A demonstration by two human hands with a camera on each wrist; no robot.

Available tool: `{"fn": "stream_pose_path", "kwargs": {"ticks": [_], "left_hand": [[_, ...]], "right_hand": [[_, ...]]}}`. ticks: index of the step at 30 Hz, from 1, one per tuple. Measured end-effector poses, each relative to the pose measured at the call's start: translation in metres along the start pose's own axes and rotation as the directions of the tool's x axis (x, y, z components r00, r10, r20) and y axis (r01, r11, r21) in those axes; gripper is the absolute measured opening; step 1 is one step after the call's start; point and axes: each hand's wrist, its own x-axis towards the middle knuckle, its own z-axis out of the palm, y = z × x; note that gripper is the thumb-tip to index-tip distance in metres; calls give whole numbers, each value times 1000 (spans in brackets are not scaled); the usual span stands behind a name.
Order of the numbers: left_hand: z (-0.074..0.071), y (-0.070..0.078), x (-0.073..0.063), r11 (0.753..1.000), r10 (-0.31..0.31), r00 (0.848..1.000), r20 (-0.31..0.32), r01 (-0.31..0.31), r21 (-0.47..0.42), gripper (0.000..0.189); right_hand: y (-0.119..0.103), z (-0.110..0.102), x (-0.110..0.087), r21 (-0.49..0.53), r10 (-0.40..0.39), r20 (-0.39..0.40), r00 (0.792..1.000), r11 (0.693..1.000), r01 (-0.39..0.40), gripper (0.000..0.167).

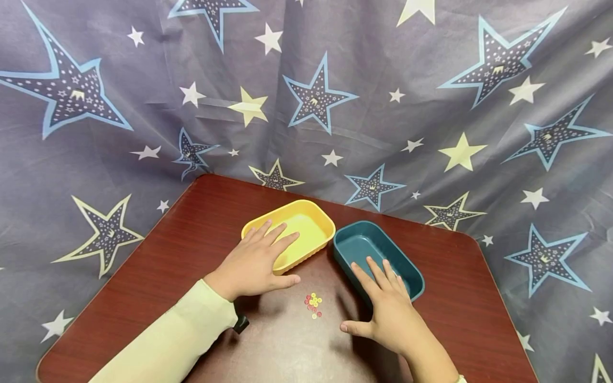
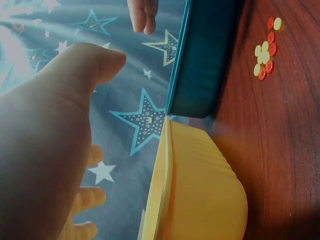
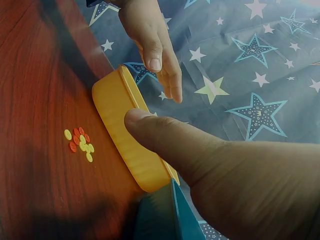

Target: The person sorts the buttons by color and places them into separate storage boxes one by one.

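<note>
My left hand (image 1: 254,263) hovers over the near left part of a yellow tray (image 1: 313,234), fingers spread and holding nothing. Over the near end of a dark teal tray (image 1: 364,234) is my right hand (image 1: 387,314), its fingers also spread with nothing in them. Between the hands, on the table, lies a small cluster of red and yellow buttons (image 1: 313,302). In the left wrist view the buttons (image 2: 263,54) look flat and round, some overlapping. The insides of both trays are partly hidden by the hands.
The dark red wooden table (image 1: 158,266) has rounded corners. Both trays stand side by side toward its back edge, their near corners almost meeting. A grey curtain (image 1: 383,127) printed with stars hangs behind and beside the table.
</note>
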Motion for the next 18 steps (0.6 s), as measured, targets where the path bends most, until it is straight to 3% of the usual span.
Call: {"fn": "stream_pose_path", "kwargs": {"ticks": [10,18], "left_hand": [[-1,-1,-1,1000,1,997,-78,-1,-6,94],[-1,-3,-2,999,37,983,-177,-37,3,86]], "right_hand": [[2,1,1,43,-20,-22,1000,999,21,117],[-1,0,0,73,-38,-48,998,996,42,110]]}}
